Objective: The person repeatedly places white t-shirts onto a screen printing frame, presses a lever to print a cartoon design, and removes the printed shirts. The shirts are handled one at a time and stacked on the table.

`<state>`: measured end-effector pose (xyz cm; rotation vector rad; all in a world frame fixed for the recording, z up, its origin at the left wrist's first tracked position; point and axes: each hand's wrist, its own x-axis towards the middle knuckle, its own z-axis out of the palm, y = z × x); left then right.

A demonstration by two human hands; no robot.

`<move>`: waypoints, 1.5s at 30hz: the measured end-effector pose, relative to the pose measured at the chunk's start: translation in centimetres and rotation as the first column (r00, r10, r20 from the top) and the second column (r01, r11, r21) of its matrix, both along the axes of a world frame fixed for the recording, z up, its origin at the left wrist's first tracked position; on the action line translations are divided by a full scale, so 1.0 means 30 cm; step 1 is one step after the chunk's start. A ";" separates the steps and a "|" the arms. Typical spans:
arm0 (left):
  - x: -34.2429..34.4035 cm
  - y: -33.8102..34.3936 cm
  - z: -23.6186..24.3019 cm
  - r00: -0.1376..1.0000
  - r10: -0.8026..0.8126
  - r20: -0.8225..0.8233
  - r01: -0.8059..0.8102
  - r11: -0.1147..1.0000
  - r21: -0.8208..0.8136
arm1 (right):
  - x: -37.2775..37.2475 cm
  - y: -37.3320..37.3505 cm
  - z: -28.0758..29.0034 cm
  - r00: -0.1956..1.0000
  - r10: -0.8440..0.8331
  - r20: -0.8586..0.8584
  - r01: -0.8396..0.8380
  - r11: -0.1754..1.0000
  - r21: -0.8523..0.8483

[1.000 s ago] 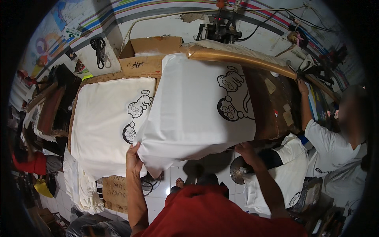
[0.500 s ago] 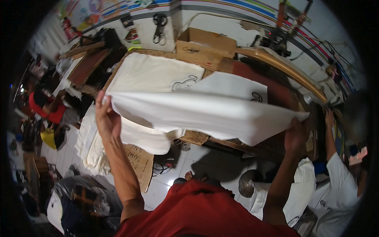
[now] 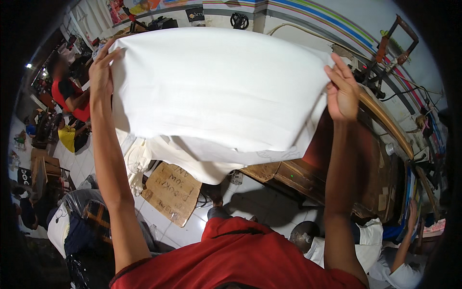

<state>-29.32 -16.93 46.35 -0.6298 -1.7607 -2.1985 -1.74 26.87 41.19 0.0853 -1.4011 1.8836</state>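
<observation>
A broad white cloth panel [image 3: 216, 82] is stretched between my two raised hands above the worktable [image 3: 308, 176]. At its upper left corner my left hand [image 3: 101, 72] pinches the edge between thumb and fingers. My right hand [image 3: 342, 91] grips the upper right corner, several fingers extended upward. The panel sags in the middle and hides most of the table. Beneath its lower edge more white fabric [image 3: 202, 166] hangs over the table's front, and a faint line drawing [image 3: 281, 155] shows near the lower right.
A bundle of pale cloth [image 3: 137, 159] hangs by a handwritten cardboard sheet [image 3: 173, 192]. Dark plastic bags [image 3: 91, 216] lie lower left. A person in red and black [image 3: 70, 94] is at far left; another person's hand [image 3: 412, 214] shows at lower right. A curved tan bar [image 3: 385, 115] lies behind the table.
Both hands have risen and moved farther away, lifting the cloth from a low folded strip into a wide spread panel. It now covers the printed pieces and the cardboard box behind.
</observation>
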 end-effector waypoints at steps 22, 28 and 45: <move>-0.571 -0.104 -0.052 0.966 -0.256 -0.023 0.250 0.958 -0.142 | -0.281 -0.470 -0.020 0.937 -0.331 0.108 0.326 0.943 0.062; -0.472 -0.207 -0.353 0.923 -0.286 0.257 0.317 0.944 -0.090 | -0.218 -0.619 -0.233 0.887 -0.309 0.344 0.333 0.943 -0.014; -0.475 -0.474 -1.118 0.755 -0.076 0.651 0.392 0.849 -0.355 | -0.091 -0.853 -1.009 0.449 -0.144 0.882 0.308 0.951 -0.001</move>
